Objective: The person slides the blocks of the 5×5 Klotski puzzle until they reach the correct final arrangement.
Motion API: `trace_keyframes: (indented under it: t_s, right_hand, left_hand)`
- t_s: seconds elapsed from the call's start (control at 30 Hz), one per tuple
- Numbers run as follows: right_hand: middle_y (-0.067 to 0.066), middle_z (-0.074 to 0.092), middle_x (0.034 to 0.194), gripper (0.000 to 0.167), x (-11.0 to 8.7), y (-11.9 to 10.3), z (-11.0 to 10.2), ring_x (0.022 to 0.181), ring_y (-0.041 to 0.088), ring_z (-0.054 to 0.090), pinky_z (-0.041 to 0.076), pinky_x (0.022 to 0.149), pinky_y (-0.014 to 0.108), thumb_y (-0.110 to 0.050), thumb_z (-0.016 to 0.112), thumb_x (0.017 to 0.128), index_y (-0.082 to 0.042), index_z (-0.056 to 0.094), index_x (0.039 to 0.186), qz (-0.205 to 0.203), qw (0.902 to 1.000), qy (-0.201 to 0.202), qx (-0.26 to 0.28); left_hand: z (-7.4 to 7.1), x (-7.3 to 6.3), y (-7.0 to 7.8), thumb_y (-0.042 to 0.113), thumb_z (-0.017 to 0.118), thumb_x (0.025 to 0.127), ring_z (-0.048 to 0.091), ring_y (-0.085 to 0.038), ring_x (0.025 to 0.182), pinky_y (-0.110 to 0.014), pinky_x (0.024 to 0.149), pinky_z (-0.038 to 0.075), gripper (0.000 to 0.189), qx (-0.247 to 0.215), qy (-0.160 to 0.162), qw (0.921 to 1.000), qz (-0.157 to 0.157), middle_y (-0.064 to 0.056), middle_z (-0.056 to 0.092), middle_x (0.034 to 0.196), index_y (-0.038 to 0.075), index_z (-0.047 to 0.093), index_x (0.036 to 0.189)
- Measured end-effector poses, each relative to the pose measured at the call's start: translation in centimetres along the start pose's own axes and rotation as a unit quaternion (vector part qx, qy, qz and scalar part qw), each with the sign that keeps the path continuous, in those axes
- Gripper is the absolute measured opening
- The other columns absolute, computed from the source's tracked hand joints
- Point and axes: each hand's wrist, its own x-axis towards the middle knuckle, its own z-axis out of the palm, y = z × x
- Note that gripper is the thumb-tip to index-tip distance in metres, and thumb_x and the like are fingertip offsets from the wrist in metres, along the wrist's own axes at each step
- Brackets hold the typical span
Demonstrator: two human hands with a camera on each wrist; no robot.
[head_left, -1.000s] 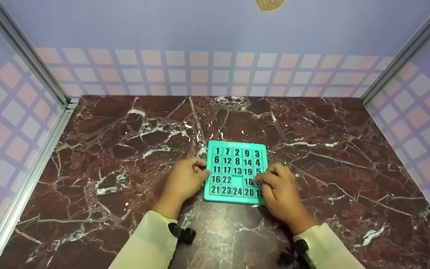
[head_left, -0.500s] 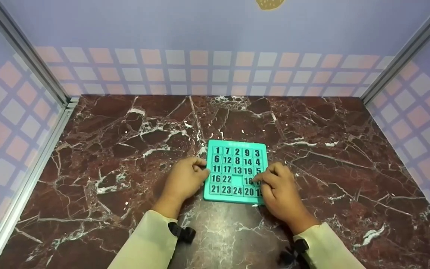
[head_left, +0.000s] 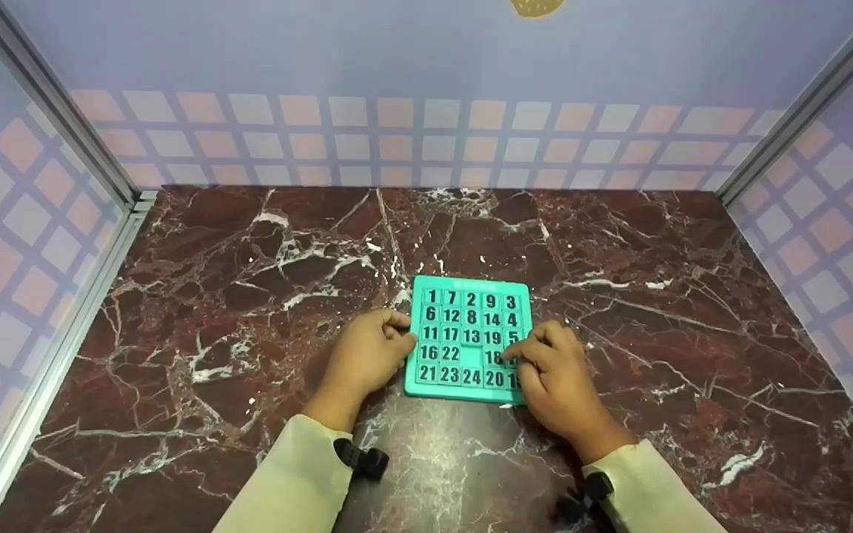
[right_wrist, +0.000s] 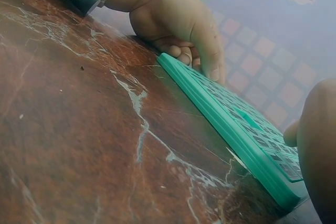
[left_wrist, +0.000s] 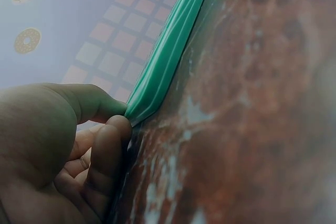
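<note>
A turquoise number slide puzzle (head_left: 471, 359) lies flat on the table, its black-numbered tiles in rows and one gap in the fourth row, right of tile 22. My left hand (head_left: 367, 354) pinches the puzzle's left edge; in the left wrist view the thumb (left_wrist: 100, 103) meets the rim at a corner, with the other fingers curled below. On the right side, my right hand (head_left: 556, 374) reaches over the edge and a bent fingertip touches the tiles beside 18. That hand hides the tile right of 18 and part of tile 15.
Dark red marble with white veins covers the table (head_left: 249, 296). Behind it stands a lilac wall (head_left: 426, 59) with pink and white squares, and side panels close in at left and right. A black wrist camera (head_left: 371, 464) sits at the left cuff, another at the right.
</note>
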Motion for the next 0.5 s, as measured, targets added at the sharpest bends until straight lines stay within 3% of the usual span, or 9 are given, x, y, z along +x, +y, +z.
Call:
trace_keyframes:
  t_s: [0.5]
  right_hand:
    - [0.004, 0.057, 0.094, 0.030, -0.04, 0.02, 0.03, 0.094, 0.020, 0.047, 0.037, 0.088, 0.041, 0.004, 0.064, 0.090, -0.016, 0.086, 0.093, 0.004, 1.0000, -0.001, 0.002]
  left_hand:
    - [0.01, 0.00, 0.02, 0.022, 0.079, 0.101, 0.065, -0.014, 0.070, -0.033, 0.071, 0.054, 0.026, 0.003, 0.002, 1.0000, -0.003, 0.002, 0.070, 0.084, 0.014, 0.080, 0.126]
